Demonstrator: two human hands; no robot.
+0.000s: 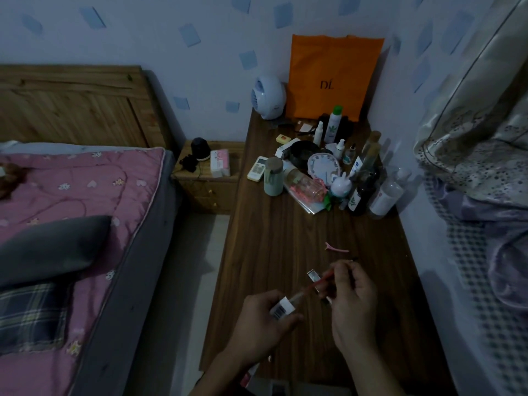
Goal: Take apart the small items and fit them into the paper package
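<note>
My left hand grips a small tube or box with a white barcode label over the near part of the dark wooden table. My right hand pinches a thin reddish wand whose lower end runs into the top of that tube. Just behind the wand, a small silvery cap or tube lies on the table. A pink hair clip lies a little further back.
A cluster of bottles, a pink pouch, a remote control, a round white fan and an orange bag crowd the table's far end. A bed with pink quilt is left; bedding piles right.
</note>
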